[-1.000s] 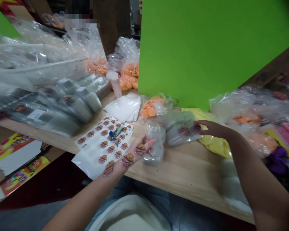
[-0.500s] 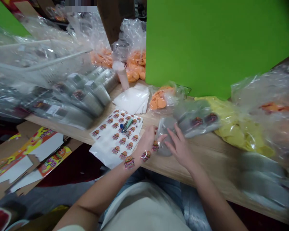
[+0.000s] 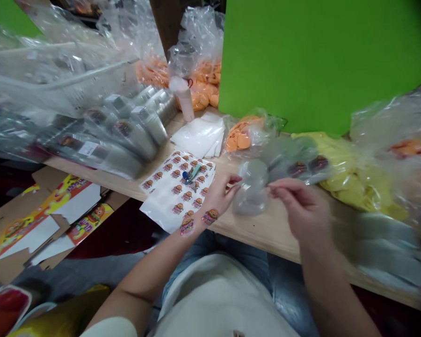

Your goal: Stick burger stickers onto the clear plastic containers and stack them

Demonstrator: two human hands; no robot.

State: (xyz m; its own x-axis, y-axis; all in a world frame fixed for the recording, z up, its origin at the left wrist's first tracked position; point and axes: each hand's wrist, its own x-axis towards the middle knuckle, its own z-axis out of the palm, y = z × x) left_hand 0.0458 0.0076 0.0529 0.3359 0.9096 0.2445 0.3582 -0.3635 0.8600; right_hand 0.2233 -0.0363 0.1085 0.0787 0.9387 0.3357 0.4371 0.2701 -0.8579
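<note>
Hands: 2, left hand (image 3: 219, 195) and right hand (image 3: 303, 206)
Burger stickers on left forearm (image 3: 168, 262): 2 (image 3: 210, 216)
Clear plastic tub: 1 (image 3: 251, 187)
Sticker sheet: 1 (image 3: 177, 189), stickers too many to count exactly
Blue-tagged keychain: 1 (image 3: 191, 175)
White paper stack: 1 (image 3: 199, 135)
Bags of orange pieces: 3 (image 3: 243, 135)
Yellow bag: 1 (image 3: 351, 173)
Pale pink bottle: 1 (image 3: 182, 98)
Green boards: 2 (image 3: 319, 61)
Printed cardboard flats: 2 (image 3: 89, 224)

Clear glossy plastic container (image 3: 250, 187); glossy sticker sheet (image 3: 177, 192); smooth pale wood tabletop (image 3: 263, 229); matt green board (image 3: 319, 61).
</note>
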